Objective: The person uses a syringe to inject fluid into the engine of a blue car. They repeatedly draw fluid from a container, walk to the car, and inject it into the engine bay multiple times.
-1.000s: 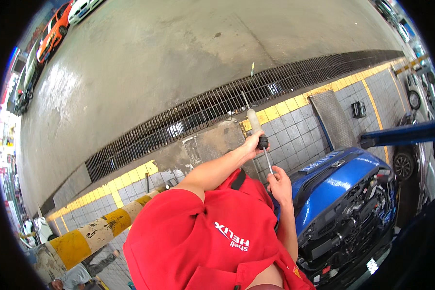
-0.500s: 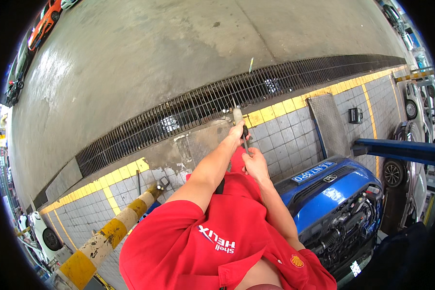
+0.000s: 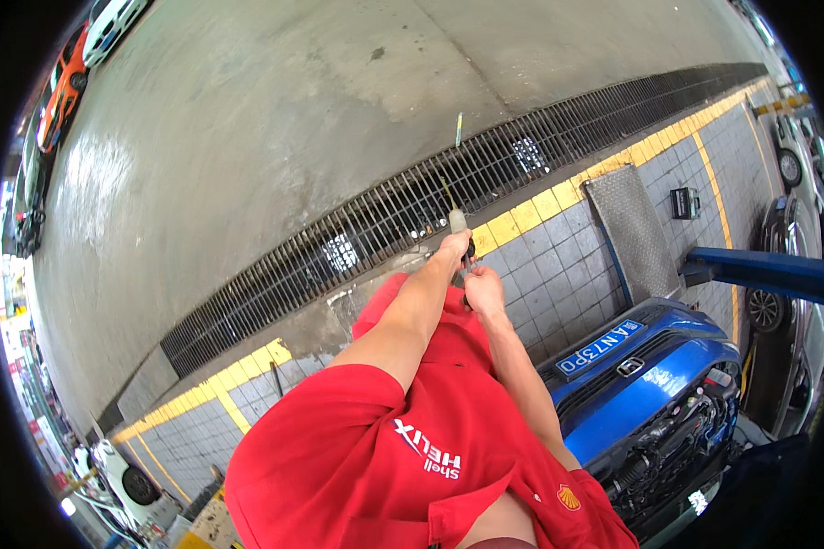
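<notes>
Out in front of me, over the edge of the floor drain grate [image 3: 339, 240], I hold a syringe-like hand pump [image 3: 457, 220] with a pale, cloudy barrel, a dark collar and a thin rod at its near end. My left hand [image 3: 455, 245] is closed round the barrel by the collar. Closer to me, my right hand [image 3: 485, 291] is closed on the rod end, partly hiding it. From the far tip a thin yellowish line runs out over the grate; whether it is a nozzle or a stream of liquid I cannot tell.
A blue car [image 3: 627, 389] with its engine bay exposed stands at my right. Beside it are a blue lift arm [image 3: 755, 273], a ramp plate [image 3: 634, 233] and a small dark box [image 3: 685, 203]. Parked cars line both sides. A thin yellowish strip [image 3: 459, 130] lies beyond the grate.
My view has shifted and turned slightly. The rod between my hands shows shorter, with my right hand nearer the collar. The line from the tip looks longer and yellower.
</notes>
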`<move>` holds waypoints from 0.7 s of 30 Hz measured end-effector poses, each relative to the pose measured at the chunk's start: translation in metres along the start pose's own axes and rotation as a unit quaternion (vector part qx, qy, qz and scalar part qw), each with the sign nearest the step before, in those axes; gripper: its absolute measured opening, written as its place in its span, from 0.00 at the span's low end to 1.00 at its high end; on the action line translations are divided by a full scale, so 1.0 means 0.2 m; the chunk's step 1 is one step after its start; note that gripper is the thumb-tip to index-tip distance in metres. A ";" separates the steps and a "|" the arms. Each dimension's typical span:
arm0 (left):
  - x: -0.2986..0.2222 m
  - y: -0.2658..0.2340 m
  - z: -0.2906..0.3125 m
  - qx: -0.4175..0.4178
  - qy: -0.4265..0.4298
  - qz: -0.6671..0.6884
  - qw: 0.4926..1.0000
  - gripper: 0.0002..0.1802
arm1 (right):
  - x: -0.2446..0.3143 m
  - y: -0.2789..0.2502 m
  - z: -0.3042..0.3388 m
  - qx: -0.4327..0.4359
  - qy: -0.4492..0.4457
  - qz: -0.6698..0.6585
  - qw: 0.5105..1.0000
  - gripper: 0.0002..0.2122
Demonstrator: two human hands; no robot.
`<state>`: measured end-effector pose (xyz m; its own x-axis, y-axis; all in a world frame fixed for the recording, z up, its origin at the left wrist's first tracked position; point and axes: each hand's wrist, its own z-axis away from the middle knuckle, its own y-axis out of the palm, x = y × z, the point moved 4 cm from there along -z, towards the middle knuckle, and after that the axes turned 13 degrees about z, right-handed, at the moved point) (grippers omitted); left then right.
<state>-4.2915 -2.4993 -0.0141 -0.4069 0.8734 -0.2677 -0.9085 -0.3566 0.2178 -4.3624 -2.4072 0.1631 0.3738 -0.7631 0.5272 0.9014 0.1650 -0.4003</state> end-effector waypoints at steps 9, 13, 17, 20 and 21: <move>-0.35 0.48 -0.30 0.009 -0.040 -0.090 0.995 0.25 | 0.18 -0.20 -0.75 -0.090 0.046 0.047 0.994 0.16; -0.51 0.68 -0.44 0.029 -0.031 -0.220 0.975 0.30 | 0.22 -0.27 -1.11 -0.160 0.094 -0.001 0.983 0.15; -0.74 0.82 -0.60 0.022 -0.033 -0.303 0.952 0.33 | 0.43 -0.34 -1.33 -0.229 0.186 -0.059 0.954 0.24; -0.81 0.84 -0.90 0.098 -0.071 -0.285 0.951 0.32 | 0.55 -0.32 -1.53 -0.291 0.207 -0.069 0.932 0.23; -0.77 0.81 -0.95 0.098 -0.076 -0.299 0.946 0.31 | 0.52 -0.28 -1.56 -0.314 0.206 -0.075 0.924 0.22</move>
<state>-4.3939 -2.7543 -0.1156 0.2065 0.9423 -0.2636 -0.9309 0.2721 0.2437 -4.4420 -2.6912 0.0057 0.0242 -0.9422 0.3343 0.5829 -0.2584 -0.7704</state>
